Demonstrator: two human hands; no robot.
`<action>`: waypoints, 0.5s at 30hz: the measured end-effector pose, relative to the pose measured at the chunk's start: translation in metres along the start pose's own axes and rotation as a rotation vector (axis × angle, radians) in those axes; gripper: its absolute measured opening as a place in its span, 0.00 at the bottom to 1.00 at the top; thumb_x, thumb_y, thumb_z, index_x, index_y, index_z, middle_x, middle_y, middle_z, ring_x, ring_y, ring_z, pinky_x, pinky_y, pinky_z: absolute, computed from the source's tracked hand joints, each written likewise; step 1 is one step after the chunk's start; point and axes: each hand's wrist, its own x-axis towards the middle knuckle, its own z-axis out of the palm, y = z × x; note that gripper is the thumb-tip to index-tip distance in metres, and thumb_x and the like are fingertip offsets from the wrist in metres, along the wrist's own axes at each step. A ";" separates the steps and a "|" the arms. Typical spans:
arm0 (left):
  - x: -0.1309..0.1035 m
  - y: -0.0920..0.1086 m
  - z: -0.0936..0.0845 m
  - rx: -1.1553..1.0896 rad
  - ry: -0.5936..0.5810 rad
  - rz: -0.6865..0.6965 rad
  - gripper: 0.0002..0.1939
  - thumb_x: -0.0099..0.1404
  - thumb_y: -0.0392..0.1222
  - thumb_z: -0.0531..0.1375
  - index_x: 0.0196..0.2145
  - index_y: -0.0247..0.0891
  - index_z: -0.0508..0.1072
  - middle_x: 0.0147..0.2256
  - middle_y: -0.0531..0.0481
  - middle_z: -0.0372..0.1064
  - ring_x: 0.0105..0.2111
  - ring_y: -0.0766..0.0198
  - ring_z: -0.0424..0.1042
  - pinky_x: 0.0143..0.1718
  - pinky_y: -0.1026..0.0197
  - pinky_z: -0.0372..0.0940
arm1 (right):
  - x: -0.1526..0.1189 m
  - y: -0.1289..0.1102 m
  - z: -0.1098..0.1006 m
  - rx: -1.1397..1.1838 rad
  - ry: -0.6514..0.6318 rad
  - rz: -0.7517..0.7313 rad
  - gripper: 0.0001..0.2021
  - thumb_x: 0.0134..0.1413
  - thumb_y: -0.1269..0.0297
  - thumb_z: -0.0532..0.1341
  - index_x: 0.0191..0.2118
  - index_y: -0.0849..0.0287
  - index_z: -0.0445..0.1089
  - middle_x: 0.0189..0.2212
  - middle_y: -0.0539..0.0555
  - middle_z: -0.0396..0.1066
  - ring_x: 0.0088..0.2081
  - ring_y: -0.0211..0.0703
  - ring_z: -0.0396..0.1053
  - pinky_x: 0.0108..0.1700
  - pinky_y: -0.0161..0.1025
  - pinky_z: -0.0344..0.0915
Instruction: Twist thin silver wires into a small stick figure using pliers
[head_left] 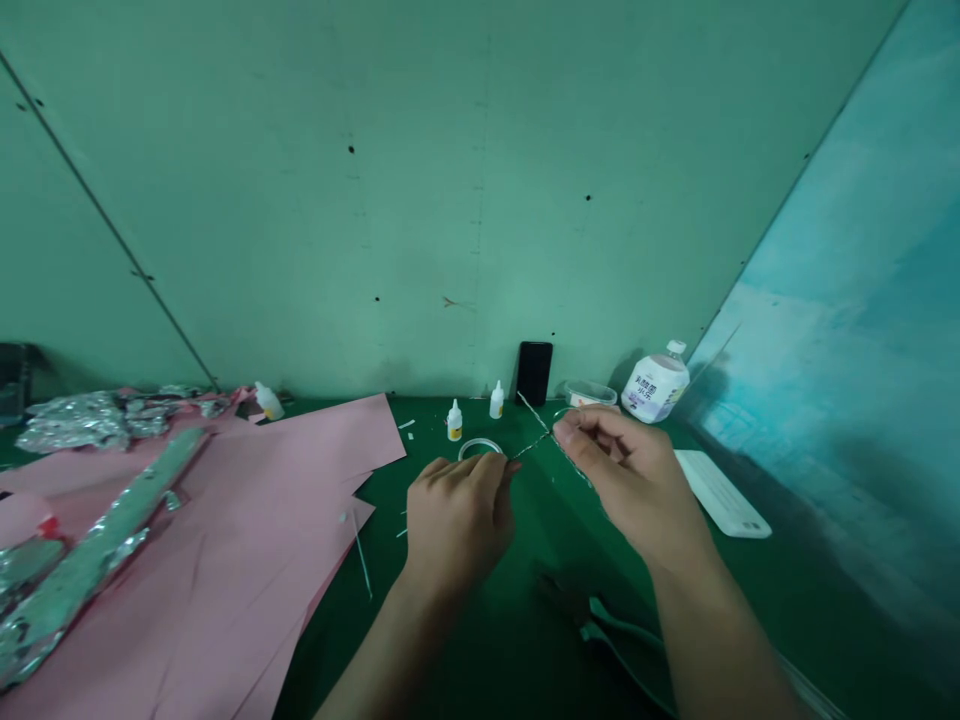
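A thin, twisted, silvery wire is stretched between my two hands above the green tabletop. My left hand is closed in a fist round its near end. With thumb and forefinger, my right hand pinches the wire where strands meet. One strand sticks up to the upper left of that pinch, and another runs down under the right hand's fingers. Just behind the left hand lies a clear ring, partly hidden by it. Pliers with green handles rest below the hands, partly covered by my right forearm.
Pink sheets cover the left side, with crumpled foil and a foil-edged strip on them. Small glue bottles, a black phone, a clear tub and a labelled bottle stand toward the wall. A white flat case lies right.
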 end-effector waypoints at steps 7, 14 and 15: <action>0.001 0.001 0.002 -0.125 -0.002 -0.150 0.17 0.69 0.42 0.56 0.22 0.36 0.69 0.17 0.51 0.64 0.17 0.69 0.56 0.21 0.64 0.44 | 0.004 0.004 -0.003 -0.033 -0.097 0.108 0.15 0.59 0.50 0.62 0.35 0.58 0.78 0.21 0.50 0.69 0.25 0.38 0.66 0.25 0.37 0.63; 0.007 0.009 -0.010 -0.874 -0.389 -0.353 0.15 0.71 0.45 0.54 0.44 0.33 0.76 0.30 0.47 0.73 0.25 0.66 0.68 0.27 0.63 0.62 | 0.006 0.010 0.000 -0.200 0.148 -0.057 0.13 0.61 0.54 0.60 0.33 0.58 0.72 0.20 0.48 0.65 0.21 0.36 0.59 0.23 0.36 0.56; 0.008 0.010 -0.011 -0.974 -0.418 -0.378 0.15 0.71 0.44 0.54 0.47 0.32 0.75 0.31 0.46 0.74 0.26 0.66 0.69 0.29 0.63 0.64 | 0.005 0.009 0.000 -0.190 0.167 -0.056 0.13 0.61 0.54 0.60 0.33 0.58 0.72 0.20 0.47 0.64 0.21 0.35 0.58 0.23 0.36 0.55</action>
